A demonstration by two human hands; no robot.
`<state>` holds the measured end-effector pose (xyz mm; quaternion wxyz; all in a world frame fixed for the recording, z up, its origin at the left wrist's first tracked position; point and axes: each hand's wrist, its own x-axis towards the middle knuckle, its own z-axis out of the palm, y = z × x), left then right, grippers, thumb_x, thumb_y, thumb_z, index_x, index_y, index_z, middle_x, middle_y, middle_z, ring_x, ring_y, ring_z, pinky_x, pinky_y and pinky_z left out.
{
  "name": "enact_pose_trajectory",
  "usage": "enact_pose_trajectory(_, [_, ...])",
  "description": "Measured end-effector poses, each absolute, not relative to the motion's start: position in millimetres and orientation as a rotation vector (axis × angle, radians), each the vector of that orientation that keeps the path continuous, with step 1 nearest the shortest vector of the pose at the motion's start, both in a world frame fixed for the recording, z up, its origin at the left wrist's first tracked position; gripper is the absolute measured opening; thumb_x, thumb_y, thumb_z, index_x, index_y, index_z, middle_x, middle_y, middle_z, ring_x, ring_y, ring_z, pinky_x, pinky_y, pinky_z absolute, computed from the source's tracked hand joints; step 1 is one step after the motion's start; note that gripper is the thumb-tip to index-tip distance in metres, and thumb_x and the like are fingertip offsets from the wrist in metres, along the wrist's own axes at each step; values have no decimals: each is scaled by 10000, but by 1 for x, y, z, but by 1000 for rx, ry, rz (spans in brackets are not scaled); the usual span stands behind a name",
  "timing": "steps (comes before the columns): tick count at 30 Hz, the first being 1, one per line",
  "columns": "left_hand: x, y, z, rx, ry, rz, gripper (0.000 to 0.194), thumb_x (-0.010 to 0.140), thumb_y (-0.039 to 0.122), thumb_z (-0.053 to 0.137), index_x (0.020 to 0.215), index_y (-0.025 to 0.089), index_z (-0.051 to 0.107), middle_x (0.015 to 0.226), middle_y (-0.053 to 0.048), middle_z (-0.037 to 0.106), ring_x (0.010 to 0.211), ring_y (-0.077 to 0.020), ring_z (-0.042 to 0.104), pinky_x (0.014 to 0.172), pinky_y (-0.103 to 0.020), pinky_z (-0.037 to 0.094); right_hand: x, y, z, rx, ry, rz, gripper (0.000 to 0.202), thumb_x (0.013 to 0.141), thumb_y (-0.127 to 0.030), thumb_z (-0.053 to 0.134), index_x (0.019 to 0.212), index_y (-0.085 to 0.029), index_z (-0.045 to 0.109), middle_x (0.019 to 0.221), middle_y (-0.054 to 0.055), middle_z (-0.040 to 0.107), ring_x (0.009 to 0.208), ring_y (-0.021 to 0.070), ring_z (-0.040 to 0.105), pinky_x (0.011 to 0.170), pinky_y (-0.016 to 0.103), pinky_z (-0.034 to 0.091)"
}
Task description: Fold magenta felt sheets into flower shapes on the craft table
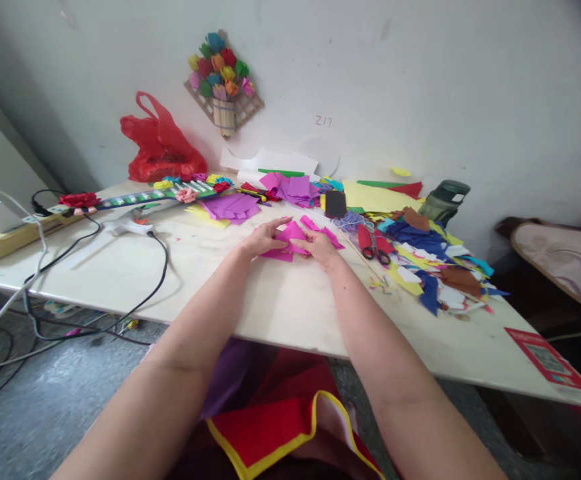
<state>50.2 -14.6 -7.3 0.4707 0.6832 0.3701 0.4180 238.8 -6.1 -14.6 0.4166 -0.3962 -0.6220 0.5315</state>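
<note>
In the head view, both hands meet over the middle of the bench (205, 273), at a folded piece of magenta paper (291, 233). The left hand (265, 239) pinches its left side between thumb and fingers; the right hand (319, 247) pinches its right side the same way, so the piece sits between the two sets of fingertips. Loose pieces (331, 237) in the same magenta lie just beside the right hand, and another flat piece (279, 256) shows under the left fingers.

Beyond the left hand, a purple stack (237, 208) overlaps a yellow sheet. Farther back, near the wall, lies a second purple stack (297, 191), with a black pad (335, 205) to its right. Right of the hands are a thin stick (363, 259), scissors (376, 255) with dark handles, and a wide heap of coloured scraps (450, 270). A dark bottle (445, 201) stands behind the heap, and a red card (545, 360) lies at the near right edge.

On the left, a white corded tool (123, 228) lies near a power strip (13, 247). Behind it, a decorated strip (157, 195) carries paper roses, and a red bag (163, 150) rests against the wall.
</note>
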Motion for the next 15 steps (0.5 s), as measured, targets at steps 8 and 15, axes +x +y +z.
enact_pose_trajectory(8, [53,-16,-7,1653,963,984,947,579,176,783,1422,112,359,621,31,634,490,-78,541,507,-195,419,236,1,-23,-1126,-1480,1133,340,512,-348,795,527,-179,501,500,-66,381,499,75,335,483,235,318])
enact_pose_trajectory(15, [47,-17,-5,1545,963,990,905,591,259,813,1384,90,409,635,-8,683,612,-157,663,686,-301,529,236,4,-27,-1075,-1389,1130,272,541,-358,771,621,-164,598,595,-13,557,582,127,494,577,279,441])
